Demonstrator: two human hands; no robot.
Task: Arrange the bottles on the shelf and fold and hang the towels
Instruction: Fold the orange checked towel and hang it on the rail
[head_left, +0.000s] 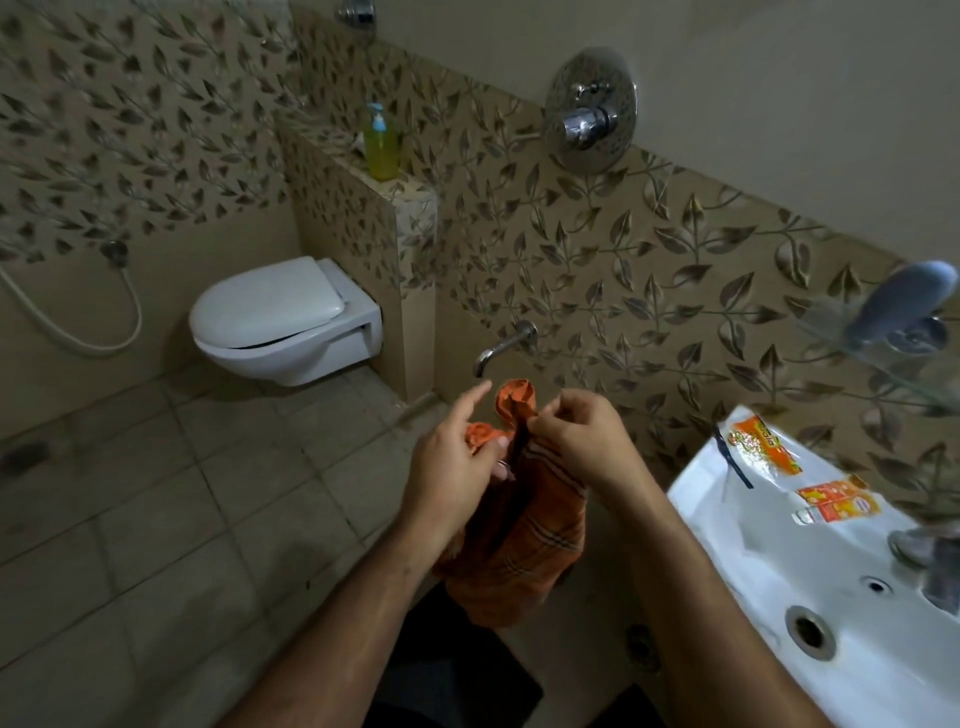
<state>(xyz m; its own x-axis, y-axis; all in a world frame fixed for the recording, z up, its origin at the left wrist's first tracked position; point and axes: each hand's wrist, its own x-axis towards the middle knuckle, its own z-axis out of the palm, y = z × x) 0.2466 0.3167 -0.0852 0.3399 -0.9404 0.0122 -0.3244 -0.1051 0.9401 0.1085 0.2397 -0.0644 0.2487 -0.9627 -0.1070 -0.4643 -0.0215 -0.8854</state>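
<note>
An orange checked towel (524, 535) hangs bunched in the air in front of me, above the tiled floor. My left hand (457, 462) pinches one upper corner of it, with the index finger stretched out. My right hand (582, 436) grips the other upper edge close beside it. The towel's lower part droops between my forearms. A yellow pump bottle (381, 145) with a blue top stands on the tiled ledge (410, 195) above the toilet. A grey-blue bottle (904, 301) lies on a glass shelf (883, 358) at the right wall.
A white washbasin (769, 561) stands at the right, with an orange packet (763, 441) and a small tube (836, 501) on its rim. A wall-hung toilet (280, 322) is at the left. A low spout (501, 348) and a shower mixer (589, 111) project from the leaf-patterned wall.
</note>
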